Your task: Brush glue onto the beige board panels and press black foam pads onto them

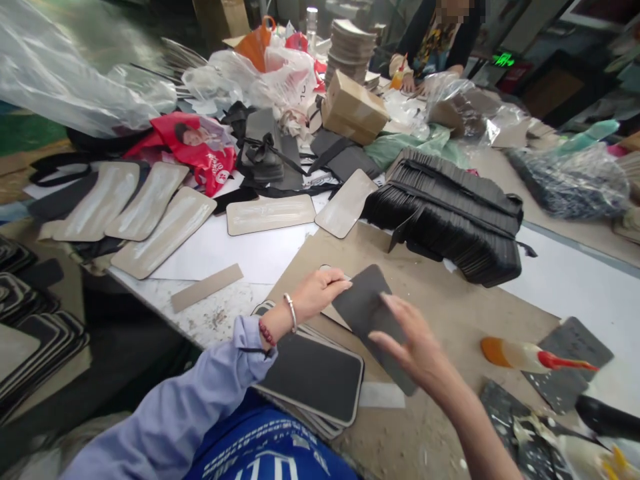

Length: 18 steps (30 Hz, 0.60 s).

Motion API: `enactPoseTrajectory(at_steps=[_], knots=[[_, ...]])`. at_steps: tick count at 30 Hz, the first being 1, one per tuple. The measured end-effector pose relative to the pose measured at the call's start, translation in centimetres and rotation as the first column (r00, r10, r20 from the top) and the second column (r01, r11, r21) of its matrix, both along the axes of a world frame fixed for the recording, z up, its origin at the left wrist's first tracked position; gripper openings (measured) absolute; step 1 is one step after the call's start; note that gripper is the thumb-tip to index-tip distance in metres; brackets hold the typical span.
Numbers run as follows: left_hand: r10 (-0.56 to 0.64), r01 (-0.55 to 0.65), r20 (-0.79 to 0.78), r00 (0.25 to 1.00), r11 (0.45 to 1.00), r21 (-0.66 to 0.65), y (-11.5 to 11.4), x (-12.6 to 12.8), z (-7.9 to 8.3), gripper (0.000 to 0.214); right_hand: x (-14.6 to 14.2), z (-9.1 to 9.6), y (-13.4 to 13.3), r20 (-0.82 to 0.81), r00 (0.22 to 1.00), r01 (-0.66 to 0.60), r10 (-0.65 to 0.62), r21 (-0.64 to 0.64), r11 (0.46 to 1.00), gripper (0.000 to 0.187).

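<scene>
A thin dark rounded panel [373, 313] is tilted above the brown board in front of me. My left hand [317, 293], with a bangle and a beaded bracelet at the wrist, pinches the panel's left edge. Over its right side is my right hand [413, 340], thumb and fingers spread apart against the dark face. Part of a pale-faced panel [336, 313] shows beneath, mostly hidden. Close to my body lies a stack of black panels with pale borders [315, 377], partly covered by my left forearm.
Several beige panels with glossy streaks [170, 230] lie at the left. A strapped bundle of black panels [445, 213] stands at the back right. A glue bottle with a red nozzle [520, 355] lies at the right. Another person's hand [409, 83] is across the table.
</scene>
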<state>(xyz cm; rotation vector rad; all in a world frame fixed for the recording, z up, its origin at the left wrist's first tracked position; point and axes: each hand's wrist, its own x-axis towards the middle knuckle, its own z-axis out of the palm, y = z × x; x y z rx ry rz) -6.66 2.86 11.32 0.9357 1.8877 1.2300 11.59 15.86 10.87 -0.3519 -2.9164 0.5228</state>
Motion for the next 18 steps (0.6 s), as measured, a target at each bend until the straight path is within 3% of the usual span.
enactPoseTrajectory(at_steps=[3,8,12,14,18], knots=[[-0.151,0.163,-0.187,0.971,0.985,0.052,1.3,0.2,3.2,0.021,-0.6,3.5,1.4,-0.186,0.981,0.08,-0.048,0.173,0.982,0.044],[-0.236,0.306,-0.389,0.891,0.943,0.129,3.2,0.8,7.2,0.019,-1.6,8.3,2.4,-0.157,0.986,0.037,0.048,0.499,0.866,0.024],[-0.254,0.351,-0.479,0.84,0.928,0.124,3.4,0.5,9.9,0.017,-2.1,11.5,2.5,-0.148,0.989,0.095,-0.01,0.586,0.805,0.037],[-0.253,0.362,-0.537,0.805,0.926,0.107,3.1,0.1,10.9,0.017,-2.5,12.9,2.4,-0.126,0.992,0.087,-0.009,0.628,0.774,0.032],[-0.167,0.309,-0.626,0.762,0.943,0.125,2.5,-0.7,11.6,0.019,-3.4,14.8,2.1,-0.068,0.997,0.023,0.031,0.676,0.736,0.031]])
